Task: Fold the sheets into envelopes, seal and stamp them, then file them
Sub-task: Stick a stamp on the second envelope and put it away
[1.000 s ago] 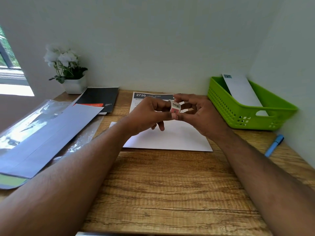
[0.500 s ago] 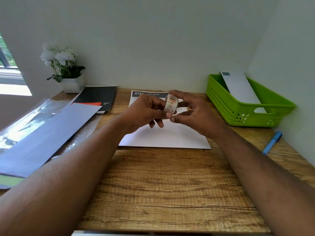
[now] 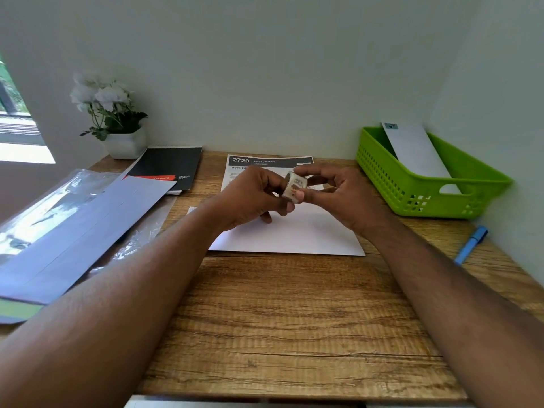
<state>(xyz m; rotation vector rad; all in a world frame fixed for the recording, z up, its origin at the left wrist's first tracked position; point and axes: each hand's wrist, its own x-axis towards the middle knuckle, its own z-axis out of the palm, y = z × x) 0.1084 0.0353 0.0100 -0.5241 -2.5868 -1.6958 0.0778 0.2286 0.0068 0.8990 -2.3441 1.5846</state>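
Observation:
A small roll of stamps [image 3: 295, 187] is held above the desk between both hands. My left hand [image 3: 250, 198] pinches its near side with thumb and fingertips. My right hand [image 3: 338, 195] grips it from the right, fingers curled around it. Below the hands lies a white envelope [image 3: 294, 237] flat on the wooden desk [image 3: 294, 319]. A green basket [image 3: 424, 184] at the back right holds one stamped white envelope [image 3: 415, 151] leaning on its far wall.
A printed sheet headed 2720 [image 3: 265, 163] lies behind the hands. At the left are grey envelopes [image 3: 73, 231] on a clear plastic sleeve, a black notebook [image 3: 167, 166] and a potted white flower [image 3: 114, 119]. A blue pen [image 3: 471, 244] lies at the right near the wall.
The stamp roll has turned between my fingers and both hands have shifted slightly. The envelope on the desk has not moved.

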